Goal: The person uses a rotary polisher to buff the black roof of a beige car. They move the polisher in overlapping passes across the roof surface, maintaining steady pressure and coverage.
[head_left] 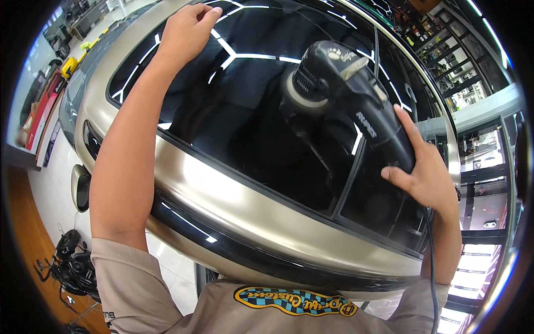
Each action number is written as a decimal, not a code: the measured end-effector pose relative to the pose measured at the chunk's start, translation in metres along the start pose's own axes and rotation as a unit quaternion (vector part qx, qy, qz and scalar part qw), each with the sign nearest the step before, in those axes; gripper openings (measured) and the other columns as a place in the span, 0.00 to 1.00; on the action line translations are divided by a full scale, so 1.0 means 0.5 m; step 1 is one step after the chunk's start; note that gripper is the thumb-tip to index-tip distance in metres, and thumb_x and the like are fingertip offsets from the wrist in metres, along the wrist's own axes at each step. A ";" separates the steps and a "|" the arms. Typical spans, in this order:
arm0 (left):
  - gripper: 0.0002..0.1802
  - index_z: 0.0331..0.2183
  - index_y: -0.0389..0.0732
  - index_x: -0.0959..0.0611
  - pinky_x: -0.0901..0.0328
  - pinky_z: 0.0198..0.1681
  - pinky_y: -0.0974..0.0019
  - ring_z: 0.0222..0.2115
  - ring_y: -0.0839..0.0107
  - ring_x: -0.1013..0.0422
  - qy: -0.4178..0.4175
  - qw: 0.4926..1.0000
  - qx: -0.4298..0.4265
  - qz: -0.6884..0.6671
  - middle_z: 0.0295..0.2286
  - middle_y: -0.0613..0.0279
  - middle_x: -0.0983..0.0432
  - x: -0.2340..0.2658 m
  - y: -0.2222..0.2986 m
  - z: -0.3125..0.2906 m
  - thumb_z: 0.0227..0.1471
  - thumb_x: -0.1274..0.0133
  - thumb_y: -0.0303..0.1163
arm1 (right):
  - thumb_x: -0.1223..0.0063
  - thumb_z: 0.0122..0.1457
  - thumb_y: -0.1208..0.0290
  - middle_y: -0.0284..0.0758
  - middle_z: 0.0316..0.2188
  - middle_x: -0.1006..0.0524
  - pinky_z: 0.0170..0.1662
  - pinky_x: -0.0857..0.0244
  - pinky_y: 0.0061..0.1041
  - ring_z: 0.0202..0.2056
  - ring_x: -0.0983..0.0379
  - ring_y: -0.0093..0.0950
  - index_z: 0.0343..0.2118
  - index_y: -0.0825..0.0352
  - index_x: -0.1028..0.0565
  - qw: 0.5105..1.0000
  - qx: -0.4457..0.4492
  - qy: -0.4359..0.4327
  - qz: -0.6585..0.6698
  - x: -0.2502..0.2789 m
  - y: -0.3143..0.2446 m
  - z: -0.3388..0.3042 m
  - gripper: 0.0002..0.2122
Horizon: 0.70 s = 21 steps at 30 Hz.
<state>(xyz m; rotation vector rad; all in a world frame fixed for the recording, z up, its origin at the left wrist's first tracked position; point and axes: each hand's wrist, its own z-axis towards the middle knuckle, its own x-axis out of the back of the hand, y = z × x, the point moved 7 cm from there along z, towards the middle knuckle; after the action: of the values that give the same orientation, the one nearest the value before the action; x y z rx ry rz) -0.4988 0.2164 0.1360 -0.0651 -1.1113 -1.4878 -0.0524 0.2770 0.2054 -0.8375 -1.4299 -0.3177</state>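
My right hand (431, 173) grips the rear body of a black handheld polisher (384, 131), thumb on the near side and a finger stretched along the far side. The polisher's round head, with a pale backing rim, is at the glossy black glass roof (245, 117) of a car; I cannot tell whether its pad touches the glass. My left hand (192, 30) is above the roof's far left part, away from the polisher. Its fingers are curled, thumb and forefinger pressed together; anything inside them is hidden.
A black cable (431, 267) runs down beside my right forearm. The car's gold roof edge (222, 195) lies between me and the glass. A side mirror (81, 188) sticks out at left. A black motorbike (72, 267) stands lower left; shelves (456, 61) stand far right.
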 end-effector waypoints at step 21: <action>0.18 0.36 0.33 0.13 0.30 0.46 0.54 0.40 0.48 0.22 -0.005 0.999 -0.010 -0.030 0.36 0.41 0.19 0.029 0.104 -0.012 0.58 0.44 0.40 | 0.35 0.46 0.56 0.55 0.41 0.20 0.45 0.29 0.40 0.36 0.18 0.48 0.72 0.46 0.45 0.995 -0.072 0.034 -0.060 0.040 0.049 0.114 0.47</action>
<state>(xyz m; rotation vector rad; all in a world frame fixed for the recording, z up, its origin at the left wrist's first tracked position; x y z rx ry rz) -0.4582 0.2107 0.1718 -0.0535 -1.1146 -1.5542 -0.0754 0.3377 0.2123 -0.8508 -1.4088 -0.5418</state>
